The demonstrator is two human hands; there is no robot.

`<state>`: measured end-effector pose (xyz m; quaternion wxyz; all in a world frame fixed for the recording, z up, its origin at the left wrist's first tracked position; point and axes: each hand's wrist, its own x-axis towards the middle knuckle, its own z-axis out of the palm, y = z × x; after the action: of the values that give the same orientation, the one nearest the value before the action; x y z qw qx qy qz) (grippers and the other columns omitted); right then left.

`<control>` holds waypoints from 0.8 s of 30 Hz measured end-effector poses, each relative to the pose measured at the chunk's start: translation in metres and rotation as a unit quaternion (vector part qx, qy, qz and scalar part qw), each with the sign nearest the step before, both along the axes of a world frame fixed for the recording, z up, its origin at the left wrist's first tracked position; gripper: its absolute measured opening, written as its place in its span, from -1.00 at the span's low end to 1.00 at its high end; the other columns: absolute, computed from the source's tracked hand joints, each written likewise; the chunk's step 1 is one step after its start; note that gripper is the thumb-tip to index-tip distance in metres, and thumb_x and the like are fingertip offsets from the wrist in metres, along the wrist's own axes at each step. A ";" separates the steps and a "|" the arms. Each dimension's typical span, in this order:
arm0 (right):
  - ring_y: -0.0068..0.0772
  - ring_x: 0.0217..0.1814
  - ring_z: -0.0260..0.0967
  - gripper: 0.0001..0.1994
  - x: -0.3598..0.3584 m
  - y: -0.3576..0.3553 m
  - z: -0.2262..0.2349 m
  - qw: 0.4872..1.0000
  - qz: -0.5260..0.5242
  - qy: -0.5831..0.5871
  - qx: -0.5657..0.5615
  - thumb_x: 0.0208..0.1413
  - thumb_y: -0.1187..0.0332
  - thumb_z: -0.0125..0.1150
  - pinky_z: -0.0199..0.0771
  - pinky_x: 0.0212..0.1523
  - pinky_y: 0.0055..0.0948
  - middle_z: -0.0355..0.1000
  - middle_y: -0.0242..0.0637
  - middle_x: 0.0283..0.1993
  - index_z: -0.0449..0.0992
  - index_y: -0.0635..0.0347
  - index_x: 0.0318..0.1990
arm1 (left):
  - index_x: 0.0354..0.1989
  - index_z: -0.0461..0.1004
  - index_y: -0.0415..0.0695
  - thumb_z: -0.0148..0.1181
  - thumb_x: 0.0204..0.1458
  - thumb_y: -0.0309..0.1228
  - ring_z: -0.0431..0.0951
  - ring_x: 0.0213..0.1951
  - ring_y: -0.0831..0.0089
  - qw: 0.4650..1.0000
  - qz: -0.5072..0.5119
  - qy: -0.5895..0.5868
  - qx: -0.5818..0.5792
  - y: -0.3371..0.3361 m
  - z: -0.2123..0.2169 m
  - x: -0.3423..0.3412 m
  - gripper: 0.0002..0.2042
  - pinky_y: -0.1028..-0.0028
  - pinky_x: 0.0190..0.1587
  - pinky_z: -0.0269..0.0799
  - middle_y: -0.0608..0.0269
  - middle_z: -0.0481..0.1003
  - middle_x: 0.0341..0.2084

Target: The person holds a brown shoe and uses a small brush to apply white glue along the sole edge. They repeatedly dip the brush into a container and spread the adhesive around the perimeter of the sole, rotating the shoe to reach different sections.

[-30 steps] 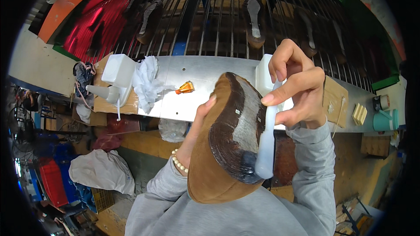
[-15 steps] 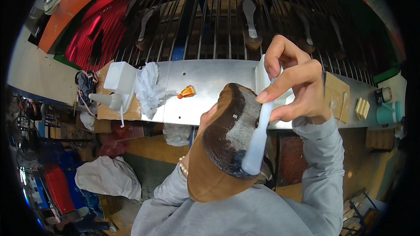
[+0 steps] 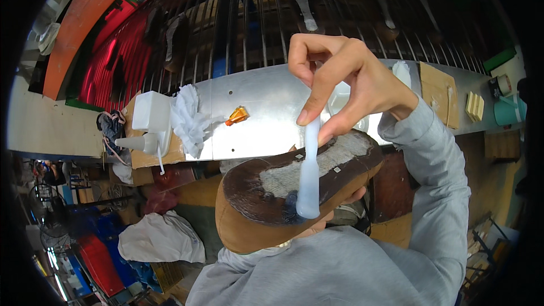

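Note:
My right hand [image 3: 345,79] pinches the top of a white brush handle [image 3: 310,170] between thumb and fingers. The handle's lower end rests on the upturned bottom of a brown shoe [image 3: 249,232]. That bottom is dark around the rim with a rough grey patch [image 3: 283,177] in the middle. The shoe lies across my chest, toe to the left. My left hand [image 3: 352,196] holds it from underneath and is mostly hidden; only fingertips show below the shoe's right end.
A metal bench top [image 3: 266,107] runs behind, with a white cloth [image 3: 190,119], a small orange piece [image 3: 237,116], a white box [image 3: 150,110] and a white nozzle bottle [image 3: 136,143]. A barred rack [image 3: 255,17] holds shoe soles. At right are cardboard [image 3: 436,88] and a teal cup [image 3: 504,110].
The shoe has swung from nearly upright to lying across, its bottom facing up. The brush end has travelled along the bottom toward the dark left part, and my right hand has risen.

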<state>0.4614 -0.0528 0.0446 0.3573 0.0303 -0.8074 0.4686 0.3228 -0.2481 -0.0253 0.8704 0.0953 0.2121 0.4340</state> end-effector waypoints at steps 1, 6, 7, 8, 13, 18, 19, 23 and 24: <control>-0.54 -0.28 0.17 -0.58 0.001 0.001 -0.001 1.000 0.004 -0.008 0.001 -0.51 0.16 0.74 0.12 -0.34 -0.56 0.19 -0.50 -0.31 0.78 -0.02 -0.35 | 0.37 0.20 -0.07 0.13 0.01 0.17 0.34 0.12 0.22 1.000 -0.016 0.008 0.013 -0.004 -0.005 0.003 -0.20 0.02 0.14 0.24 0.14 0.29 0.22; -0.54 -0.28 0.18 -0.61 0.014 0.002 -0.009 0.998 0.000 -0.052 -0.027 -0.48 0.20 0.73 0.13 -0.32 -0.55 0.20 -0.50 -0.30 0.78 0.02 -0.36 | 0.39 0.16 -0.07 0.21 -0.08 0.19 0.24 0.20 0.18 0.986 -0.084 0.089 0.109 -0.018 -0.035 0.007 -0.11 -0.09 0.19 0.13 0.14 0.23 0.28; -0.54 -0.27 0.18 -0.62 0.019 0.001 -0.009 0.998 -0.008 -0.055 -0.026 -0.45 0.19 0.72 0.14 -0.31 -0.54 0.20 -0.50 -0.29 0.77 0.03 -0.36 | 0.39 0.15 -0.07 0.22 -0.10 0.20 0.22 0.22 0.17 0.981 -0.079 0.119 0.133 -0.016 -0.039 0.001 -0.09 -0.11 0.20 0.11 0.14 0.21 0.29; -0.53 -0.26 0.18 -0.62 0.025 0.000 -0.009 0.998 -0.016 -0.058 -0.025 -0.43 0.18 0.71 0.15 -0.30 -0.53 0.20 -0.49 -0.29 0.77 0.05 -0.35 | 0.40 0.15 -0.07 0.24 -0.12 0.20 0.20 0.23 0.16 0.974 -0.055 0.157 0.157 -0.013 -0.041 -0.006 -0.07 -0.13 0.21 0.08 0.14 0.20 0.30; -0.55 -0.16 0.33 -0.76 0.094 -0.018 -0.001 0.959 -0.281 -0.041 0.001 -0.21 0.37 0.59 0.28 -0.19 -0.52 0.32 -0.43 -0.28 0.76 0.13 -0.31 | 0.42 0.11 -0.06 0.31 -0.21 0.23 0.11 0.31 0.11 0.874 0.279 0.298 0.265 0.021 -0.019 -0.073 0.02 -0.24 0.26 -0.03 0.14 0.13 0.36; -0.45 -0.28 0.30 -0.80 0.141 -0.066 -0.049 0.785 -0.499 -0.324 0.171 -0.25 0.33 0.58 0.18 -0.16 -0.39 0.36 -0.43 -0.27 0.70 0.11 -0.42 | 0.45 0.07 -0.06 0.39 -0.30 0.26 0.02 0.39 0.06 0.766 0.482 0.134 0.403 0.044 0.027 -0.131 0.12 -0.35 0.32 -0.15 0.13 0.06 0.42; -0.42 -0.28 0.29 -0.79 0.140 -0.072 -0.065 0.767 -0.517 -0.332 0.184 -0.26 0.31 0.58 0.16 -0.15 -0.37 0.35 -0.42 -0.28 0.70 0.09 -0.41 | 0.45 0.07 -0.06 0.41 -0.31 0.26 0.00 0.40 0.05 0.765 0.478 0.093 0.422 0.047 0.034 -0.135 0.14 -0.37 0.33 -0.17 0.13 0.05 0.43; -0.39 -0.30 0.27 -0.78 0.134 -0.088 -0.106 0.737 -0.564 -0.322 0.186 -0.25 0.29 0.57 0.11 -0.18 -0.34 0.36 -0.42 -0.27 0.68 0.05 -0.40 | 0.47 0.04 -0.06 0.47 -0.39 0.28 -0.08 0.47 0.01 0.789 0.378 -0.041 0.483 0.056 0.059 -0.133 0.21 -0.46 0.37 -0.26 0.13 -0.01 0.48; -0.39 -0.31 0.27 -0.80 0.133 -0.090 -0.111 0.740 -0.575 -0.302 0.175 -0.23 0.30 0.56 0.10 -0.21 -0.34 0.36 -0.42 -0.27 0.67 0.05 -0.40 | 0.48 0.03 -0.05 0.48 -0.40 0.29 -0.09 0.48 0.00 0.797 0.327 -0.056 0.505 0.058 0.065 -0.129 0.23 -0.48 0.38 -0.28 0.13 -0.02 0.49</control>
<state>0.5949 -0.1431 -0.0661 0.2846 -0.5205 -0.8050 0.0088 0.1933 -0.1903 0.0397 0.5157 0.4220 -0.0677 0.7426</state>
